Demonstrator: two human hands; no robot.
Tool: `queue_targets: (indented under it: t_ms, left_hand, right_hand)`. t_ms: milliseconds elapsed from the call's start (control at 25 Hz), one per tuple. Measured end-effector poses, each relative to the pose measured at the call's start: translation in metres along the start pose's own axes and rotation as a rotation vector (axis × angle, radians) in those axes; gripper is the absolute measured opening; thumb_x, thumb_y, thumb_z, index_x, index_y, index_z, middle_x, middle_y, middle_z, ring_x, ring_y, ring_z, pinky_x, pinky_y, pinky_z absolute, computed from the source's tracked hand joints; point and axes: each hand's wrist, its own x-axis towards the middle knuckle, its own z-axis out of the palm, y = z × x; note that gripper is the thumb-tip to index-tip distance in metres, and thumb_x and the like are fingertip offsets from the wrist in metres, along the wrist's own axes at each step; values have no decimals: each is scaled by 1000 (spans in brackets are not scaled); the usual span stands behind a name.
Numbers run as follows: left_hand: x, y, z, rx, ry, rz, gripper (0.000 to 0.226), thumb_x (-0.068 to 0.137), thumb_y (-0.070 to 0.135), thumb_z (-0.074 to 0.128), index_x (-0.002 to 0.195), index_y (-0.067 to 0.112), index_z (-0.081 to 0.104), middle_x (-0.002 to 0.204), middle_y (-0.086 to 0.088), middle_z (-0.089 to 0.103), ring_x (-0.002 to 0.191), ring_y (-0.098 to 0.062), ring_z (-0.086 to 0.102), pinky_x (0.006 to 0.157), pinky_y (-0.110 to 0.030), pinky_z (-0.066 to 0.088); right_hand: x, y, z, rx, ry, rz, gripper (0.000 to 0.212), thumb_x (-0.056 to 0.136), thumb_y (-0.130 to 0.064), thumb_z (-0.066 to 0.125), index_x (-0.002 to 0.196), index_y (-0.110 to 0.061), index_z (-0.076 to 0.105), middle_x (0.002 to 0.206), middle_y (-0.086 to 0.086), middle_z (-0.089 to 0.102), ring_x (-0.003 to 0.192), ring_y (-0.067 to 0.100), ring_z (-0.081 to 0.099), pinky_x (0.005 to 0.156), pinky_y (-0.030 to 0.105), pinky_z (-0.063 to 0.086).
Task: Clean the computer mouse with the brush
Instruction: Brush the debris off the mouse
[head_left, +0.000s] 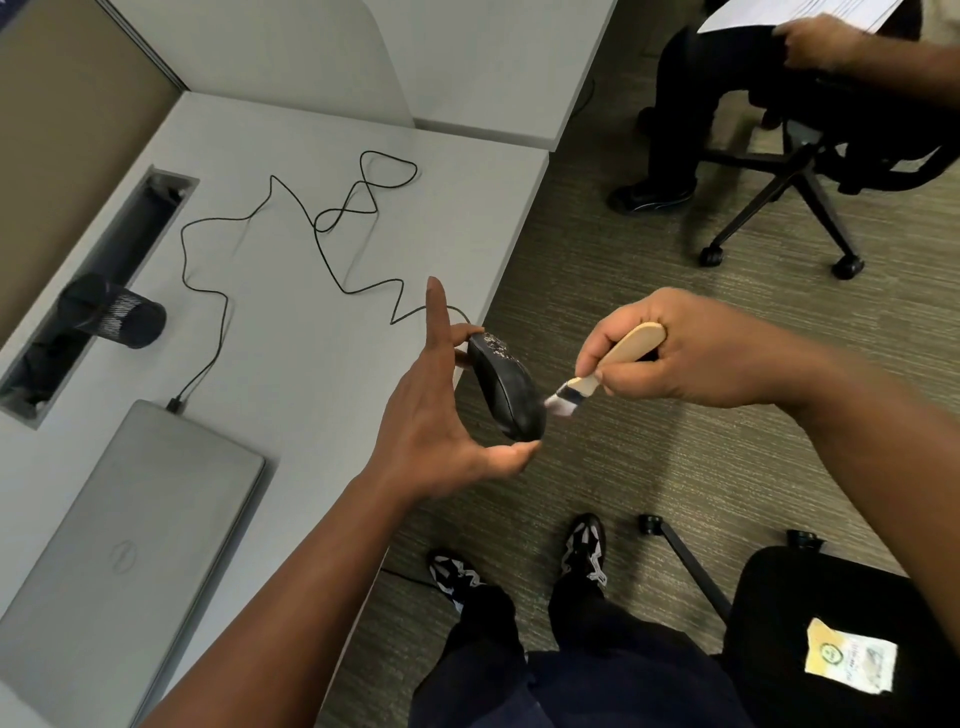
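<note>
Grey table (291, 322), left of frame; its right edge meets carpet (597, 291). Past that edge, left hand (441, 415) pinches mouse (506, 389) between fingers and thumb; right hand (685, 353) grips brush (602, 369), bristles touching mouse. Mesh cup (117, 312), left: contents unclear.

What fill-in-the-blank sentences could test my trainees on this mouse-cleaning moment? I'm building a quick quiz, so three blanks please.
1. The right hand holds the brush by its ____ handle.
2. The left hand holds the mouse out past the desk edge, above the ____.
3. The mouse cable plugs into the closed ____.

Missing words: wooden; carpet; laptop
</note>
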Motion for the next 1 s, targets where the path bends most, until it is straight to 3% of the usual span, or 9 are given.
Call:
queue_targets:
  t_ms: [80, 200, 280, 440, 640, 720, 840, 920, 1000]
  left_hand:
    - [-1, -3, 0, -53, 14, -8, 167, 57, 47, 102, 163, 32, -26, 153, 13, 46, 126, -5, 59, 104, -32, 52]
    - [-3, -5, 2, -159, 20, -12, 166, 57, 36, 104, 164, 34, -23, 153, 17, 43, 125, -6, 64, 108, -40, 53]
    - [-4, -6, 4, -204, 25, -2, 165, 57, 29, 105, 165, 33, -21, 153, 16, 42, 124, -6, 66, 109, -43, 53]
    - [-3, -5, 8, -243, 20, 25, 160, 59, 26, 101, 164, 35, -21, 154, 13, 41, 125, -8, 66, 107, -32, 52]
    - [-7, -8, 11, -266, 7, 24, 159, 62, 23, 100, 162, 39, -22, 157, 14, 36, 125, -9, 65, 103, -18, 49]
    - [-7, -10, 12, -272, 11, 28, 158, 63, 22, 99, 161, 43, -22, 157, 14, 34, 125, -11, 65, 101, -15, 49]
    - [-5, -10, 13, -267, 12, 46, 157, 65, 17, 99, 161, 43, -23, 156, 11, 33, 124, -16, 65, 102, -28, 54]
    - [-3, -9, 14, -263, 15, 57, 155, 65, 19, 97, 161, 44, -22, 155, 10, 33, 122, -18, 66, 101, -35, 57]
    - [-3, -8, 14, -263, 15, 61, 156, 64, 21, 97, 161, 45, -22, 155, 10, 33, 121, -18, 66, 101, -38, 58]
  right_hand:
    - [2, 4, 3, 228, 129, -56, 14, 90, -9, 73, 91, -22, 79, 73, 4, 71, 62, 12, 58, 55, 22, 47]
    - [10, 10, 20, 843, 239, -70, 13, 89, -17, 68, 94, -12, 79, 72, 9, 70, 64, 17, 61, 56, 23, 50]
    - [17, 13, 35, 1000, 241, -24, 16, 93, -17, 64, 96, -9, 77, 71, 9, 69, 62, 16, 60, 55, 22, 49]
    - [21, 14, 49, 957, 253, 55, 16, 100, -10, 59, 97, -6, 75, 69, 8, 68, 60, 14, 59, 53, 20, 48]
    - [19, 18, 36, 770, 466, 69, 19, 99, -4, 58, 88, -7, 73, 65, 6, 65, 58, 13, 55, 54, 25, 43]
    - [19, 21, 34, 803, 518, 62, 19, 99, -4, 58, 88, -7, 73, 64, 6, 65, 59, 14, 55, 55, 26, 42]
    - [21, 18, 49, 955, 414, -15, 14, 99, -8, 60, 94, -6, 72, 68, 8, 68, 63, 18, 59, 56, 25, 48]
    - [22, 16, 61, 923, 313, -48, 10, 96, -12, 63, 98, -7, 71, 72, 10, 70, 62, 19, 62, 56, 25, 50]
    - [24, 17, 63, 865, 315, -42, 7, 97, -10, 64, 96, -8, 70, 71, 10, 70, 60, 18, 61, 55, 24, 49]
